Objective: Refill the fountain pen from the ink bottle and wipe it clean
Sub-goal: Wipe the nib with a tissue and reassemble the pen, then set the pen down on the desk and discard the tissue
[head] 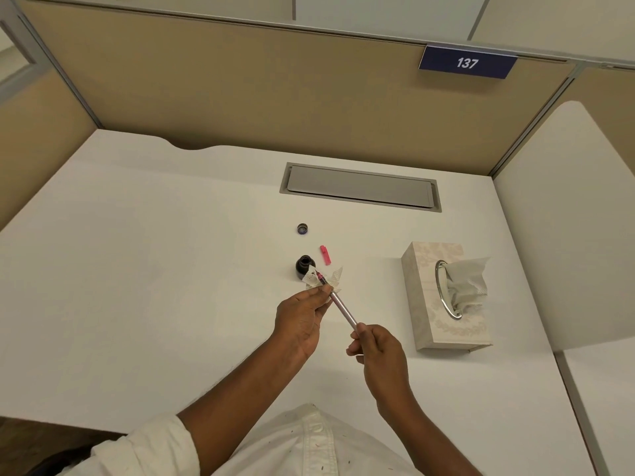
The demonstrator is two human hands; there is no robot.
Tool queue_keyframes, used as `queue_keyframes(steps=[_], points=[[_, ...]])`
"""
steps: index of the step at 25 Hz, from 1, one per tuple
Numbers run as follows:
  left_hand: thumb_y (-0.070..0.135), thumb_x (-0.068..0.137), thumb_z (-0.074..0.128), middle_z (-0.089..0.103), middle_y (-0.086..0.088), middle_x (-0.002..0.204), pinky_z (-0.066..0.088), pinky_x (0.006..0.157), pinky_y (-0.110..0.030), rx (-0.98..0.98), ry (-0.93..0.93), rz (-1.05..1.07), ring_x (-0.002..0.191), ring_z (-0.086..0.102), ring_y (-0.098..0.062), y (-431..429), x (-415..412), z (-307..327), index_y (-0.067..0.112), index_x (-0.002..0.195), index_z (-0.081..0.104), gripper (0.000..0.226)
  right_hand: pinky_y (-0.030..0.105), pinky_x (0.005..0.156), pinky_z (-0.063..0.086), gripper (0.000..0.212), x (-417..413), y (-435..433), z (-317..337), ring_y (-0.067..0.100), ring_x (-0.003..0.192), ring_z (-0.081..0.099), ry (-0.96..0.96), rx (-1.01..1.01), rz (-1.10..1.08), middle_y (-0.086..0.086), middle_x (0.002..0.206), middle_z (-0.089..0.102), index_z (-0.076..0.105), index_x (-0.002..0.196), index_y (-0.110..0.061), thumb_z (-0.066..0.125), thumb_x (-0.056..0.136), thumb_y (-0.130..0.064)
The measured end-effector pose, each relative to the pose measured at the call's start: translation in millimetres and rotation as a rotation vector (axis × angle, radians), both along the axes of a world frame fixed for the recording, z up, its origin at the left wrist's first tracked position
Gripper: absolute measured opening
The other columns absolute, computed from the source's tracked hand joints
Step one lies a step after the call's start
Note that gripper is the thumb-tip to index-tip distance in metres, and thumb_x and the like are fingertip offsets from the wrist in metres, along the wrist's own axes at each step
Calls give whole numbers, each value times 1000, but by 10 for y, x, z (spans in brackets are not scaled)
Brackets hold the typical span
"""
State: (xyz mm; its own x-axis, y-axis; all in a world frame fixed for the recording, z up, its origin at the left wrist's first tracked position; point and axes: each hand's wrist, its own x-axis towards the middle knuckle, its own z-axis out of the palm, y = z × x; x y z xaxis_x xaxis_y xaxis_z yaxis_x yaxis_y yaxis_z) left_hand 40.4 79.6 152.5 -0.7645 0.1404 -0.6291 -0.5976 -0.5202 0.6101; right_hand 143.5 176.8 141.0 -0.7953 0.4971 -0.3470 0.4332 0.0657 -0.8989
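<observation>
Two bare forearms reach out over a white desk [144, 286], cream shirt sleeves rolled back at the near edge. The right hand [379, 352] has its fingers curled tight around the back end of the fountain pen [340, 305], which slants up toward eleven o'clock. The left hand [302, 321] pinches a crumpled tissue [318, 281] against the pen's front section, thumb and fingertips pressed together on it; the pink translucent grip shows just past the fold, and the nib is too small to make out.

Just beyond the tissue, touching it from this angle, stands the ink bottle [304, 266], dark and uncapped, its mouth open. At one o'clock from the bottle lies the pink pen cap [325, 254], on its side, just apart from it. Farther on at twelve o'clock rests the bottle's lid [302, 229], upturned.

Off at three o'clock sits a pale patterned tissue box [429, 293] with a sheet puffing out of its ringed slot.

Beyond all of it, a grey cable hatch [360, 187] lies flush and shut in the desk, and tan partition walls [257, 84] close the booth, with a blue plate [467, 62] reading 137 at one o'clock.
</observation>
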Motion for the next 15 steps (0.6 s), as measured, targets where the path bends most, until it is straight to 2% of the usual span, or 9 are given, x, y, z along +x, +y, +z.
queue_keyframes(steps=[3, 5, 7, 9, 11, 13, 15], points=[[-8, 79, 62, 73, -7, 78, 57, 63, -20, -14, -2, 5, 72, 72, -14, 5, 17, 2, -1, 79, 70, 10, 31, 71, 50, 30, 6, 29, -8, 15, 72, 64, -34, 0, 25, -1, 68, 68, 64, 77, -17, 46, 98, -30], [-9, 79, 62, 73, -8, 78, 57, 61, -19, -28, -1, 12, 70, 72, -14, -1, 32, -10, -1, 77, 70, 11, 23, 66, 48, 23, 13, 24, -7, 14, 74, 63, -37, 102, 101, -4, 73, 67, 62, 80, -19, 50, 96, -31], [-8, 78, 63, 72, -11, 84, 57, 67, -22, -59, -4, -6, 76, 71, -17, -3, 63, -26, -1, 79, 70, 10, 16, 63, 46, 7, 14, 13, 0, 10, 76, 61, 22, 239, 129, -10, 81, 64, 60, 87, -24, 62, 89, -31], [-6, 78, 65, 71, -13, 92, 56, 74, -25, -106, -6, -47, 83, 69, -19, 13, 110, -44, 0, 82, 70, 9, 17, 66, 46, 15, 11, 12, -3, 7, 77, 60, 79, 372, 143, -12, 83, 62, 62, 92, -26, 72, 82, -30], [-5, 77, 66, 70, -14, 95, 55, 75, -26, -138, -10, -66, 85, 69, -20, 31, 144, -55, 1, 82, 71, 9, 19, 65, 46, 15, -25, 28, -17, 6, 74, 59, 90, 486, 150, -13, 78, 61, 67, 87, -23, 75, 78, -31], [-5, 76, 67, 71, -13, 94, 55, 77, -27, -153, -8, -58, 86, 69, -22, 36, 156, -66, 3, 78, 72, 10, 23, 63, 48, 13, -61, 44, -38, 7, 70, 58, 80, 526, 138, -13, 73, 60, 68, 81, -21, 76, 78, -31], [-2, 75, 70, 72, -13, 95, 54, 83, -31, -166, 3, -72, 91, 69, -23, 42, 164, -67, 4, 80, 73, 9, 20, 59, 46, 11, -85, 62, -75, 6, 67, 59, 76, 481, 80, -13, 71, 61, 67, 78, -22, 76, 78, -29]])
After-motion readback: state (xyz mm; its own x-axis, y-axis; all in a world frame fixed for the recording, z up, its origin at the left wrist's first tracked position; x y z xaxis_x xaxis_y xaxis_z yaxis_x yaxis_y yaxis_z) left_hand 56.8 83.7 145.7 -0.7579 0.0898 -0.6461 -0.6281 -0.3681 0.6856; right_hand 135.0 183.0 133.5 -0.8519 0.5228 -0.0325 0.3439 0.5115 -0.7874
